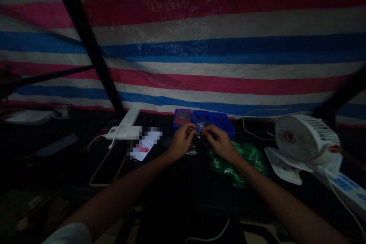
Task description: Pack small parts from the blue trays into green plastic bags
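Note:
Both hands meet in front of the blue bins, with a small clear plastic packet (199, 128) between their fingertips. My left hand (182, 140) pinches the packet's left side, thumb and forefinger together. From the other side, my right hand (220, 141) pinches it with curled fingers. What the packet contains is too dark to make out. Just behind stands a blue divided bin (221, 122); a reddish flat item (182, 116) lies in its left compartment. A few clear packets (191, 150) rest on the table below my left hand. Green plastic packets (251, 156) are heaped under my right forearm.
A white clip fan (303, 139) stands on the right, its cable trailing. To the left are a phone (110, 166), a printed card (147, 145) and a white power bank (124, 132) with a cable. A dark metal pole (88, 45) slants before the striped tarp (217, 53).

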### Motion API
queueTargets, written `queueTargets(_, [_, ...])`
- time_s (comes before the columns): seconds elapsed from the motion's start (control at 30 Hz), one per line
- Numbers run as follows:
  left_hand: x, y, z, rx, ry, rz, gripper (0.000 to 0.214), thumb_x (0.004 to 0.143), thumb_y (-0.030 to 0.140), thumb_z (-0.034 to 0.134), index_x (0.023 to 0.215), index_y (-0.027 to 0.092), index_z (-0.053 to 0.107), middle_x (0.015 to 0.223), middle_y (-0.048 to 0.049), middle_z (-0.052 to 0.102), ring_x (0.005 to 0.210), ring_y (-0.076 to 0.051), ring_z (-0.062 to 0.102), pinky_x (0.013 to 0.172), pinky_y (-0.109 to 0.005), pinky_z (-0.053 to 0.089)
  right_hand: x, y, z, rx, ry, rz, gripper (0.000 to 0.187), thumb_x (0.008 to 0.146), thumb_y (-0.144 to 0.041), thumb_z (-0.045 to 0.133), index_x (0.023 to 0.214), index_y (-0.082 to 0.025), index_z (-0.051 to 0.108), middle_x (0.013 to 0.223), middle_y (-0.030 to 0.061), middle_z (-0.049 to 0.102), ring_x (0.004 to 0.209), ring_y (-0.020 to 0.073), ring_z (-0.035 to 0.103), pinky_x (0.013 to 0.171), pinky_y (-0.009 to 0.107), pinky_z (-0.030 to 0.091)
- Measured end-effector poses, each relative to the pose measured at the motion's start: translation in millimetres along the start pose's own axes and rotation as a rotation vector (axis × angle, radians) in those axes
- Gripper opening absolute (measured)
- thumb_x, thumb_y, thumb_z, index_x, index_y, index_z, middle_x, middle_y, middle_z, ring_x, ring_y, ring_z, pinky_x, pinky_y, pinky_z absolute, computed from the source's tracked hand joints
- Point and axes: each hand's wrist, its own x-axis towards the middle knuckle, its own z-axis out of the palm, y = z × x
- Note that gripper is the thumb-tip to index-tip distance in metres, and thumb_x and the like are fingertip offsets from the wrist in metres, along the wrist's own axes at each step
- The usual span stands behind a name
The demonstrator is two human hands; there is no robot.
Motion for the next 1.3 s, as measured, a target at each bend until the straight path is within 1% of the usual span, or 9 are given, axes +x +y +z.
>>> queueTargets(0.13, [0.2, -1.9, 0.1, 0.043, 0.022, -0.01, 0.017, 0.1, 0.023, 0.056, 0.116, 0.021, 0.061, 0.1, -0.0047, 0.067, 0.089, -0.017, 0.064, 0.081, -0.03, 0.052, -0.5, -2.0, -1.3, -0.011, 0.069, 0.045, 0.015, 0.1, -0.027, 0.055, 0.102, -0.022, 0.07, 0.097, 0.004, 0.071, 0.083, 0.0207, 0.066, 0.072, 0.031, 0.048])
queueTargets(0.23, [0.5, -5.5, 0.9, 0.081, 0.007, -0.023, 0.019, 0.099, 0.021, 0.055, 0.117, 0.021, 0.06, 0.1, -0.0045, 0.067, 0.089, -0.017, 0.064, 0.082, -0.031, 0.052, -0.2, -2.8, -2.6, -0.046, 0.162, 0.058, 0.018, 0.101, -0.03, 0.054, 0.107, -0.023, 0.069, 0.1, 0.0047, 0.071, 0.084, 0.0214, 0.066, 0.075, 0.033, 0.05])
queueTargets(0.37, [-0.2, -7.9, 1.8, 0.122, -0.107, 0.002, 0.016, 0.098, 0.019, 0.055, 0.113, 0.02, 0.063, 0.099, -0.0044, 0.069, 0.091, -0.018, 0.065, 0.084, -0.032, 0.051, 1.6, -2.3, -4.8, -0.158, 0.274, 0.033, 0.023, 0.101, -0.029, 0.052, 0.117, -0.023, 0.067, 0.112, 0.0082, 0.07, 0.095, 0.0251, 0.066, 0.084, 0.039, 0.052])
queueTargets(0.47, [-1.3, -6.5, 1.3, 0.191, -0.194, 0.035, 0.012, 0.098, 0.022, 0.057, 0.104, 0.02, 0.067, 0.097, -0.0047, 0.07, 0.091, -0.02, 0.064, 0.086, -0.034, 0.05, 3.0, -2.4, -7.1, -0.26, 0.315, -0.01, 0.029, 0.1, -0.028, 0.051, 0.126, -0.022, 0.064, 0.121, 0.0114, 0.068, 0.105, 0.0292, 0.063, 0.094, 0.045, 0.049])
queueTargets(0.6, [-1.8, -4.4, -0.6, 0.255, -0.254, 0.067, 0.012, 0.096, 0.027, 0.063, 0.103, 0.021, 0.071, 0.099, -0.0053, 0.071, 0.096, -0.023, 0.062, 0.089, -0.037, 0.048, 4.1, -1.9, -8.1, -0.364, 0.289, -0.054, 0.037, 0.101, -0.026, 0.049, 0.136, -0.022, 0.06, 0.129, 0.013, 0.066, 0.117, 0.0328, 0.057, 0.104, 0.051, 0.042])
queueTargets(0.73, [-2.5, -1.8, -2.8, 0.275, -0.31, 0.075, 0.016, 0.094, 0.034, 0.067, 0.105, 0.022, 0.071, 0.103, -0.0055, 0.07, 0.1, -0.025, 0.061, 0.092, -0.04, 0.046, 3.9, 4.8, -5.7, -0.429, 0.235, -0.093, 0.042, 0.101, -0.025, 0.047, 0.143, -0.022, 0.055, 0.135, 0.0129, 0.064, 0.123, 0.0332, 0.054, 0.107, 0.053, 0.039])
queueTargets(0.97, [-7.1, -0.1, -4.1, 0.346, -0.377, 0.171, 0.027, 0.091, 0.043, 0.073, 0.108, 0.022, 0.068, 0.114, -0.0074, 0.065, 0.106, -0.026, 0.058, 0.095, -0.041, 0.045, 1.4, 19.0, 0.2, -0.504, 0.181, -0.055, 0.041, 0.099, -0.031, 0.055, 0.139, -0.022, 0.061, 0.14, 0.0131, 0.063, 0.125, 0.0364, 0.048, 0.106, 0.058, 0.038])
queueTargets(1.13, [-7.7, -5.5, -4.1, 0.382, -0.402, 0.203, 0.032, 0.09, 0.044, 0.074, 0.11, 0.021, 0.064, 0.106, -0.0057, 0.064, 0.098, -0.024, 0.061, 0.086, -0.035, 0.047, 2.1, 14.7, 0.5, -0.471, 0.184, -0.053, 0.036, 0.1, -0.031, 0.054, 0.134, -0.024, 0.064, 0.137, 0.0118, 0.064, 0.123, 0.0353, 0.05, 0.105, 0.057, 0.039])
queueTargets(1.3, [-6.4, -9.5, -4.2, 0.304, -0.424, 0.16, 0.017, 0.098, 0.036, 0.064, 0.109, 0.022, 0.064, 0.093, -0.0012, 0.064, 0.083, -0.018, 0.063, 0.075, -0.029, 0.046, 3.7, 3.5, -3.5, -0.424, 0.217, -0.079, 0.028, 0.102, -0.028, 0.051, 0.126, -0.023, 0.065, 0.125, 0.0122, 0.067, 0.119, 0.0331, 0.054, 0.104, 0.053, 0.041])
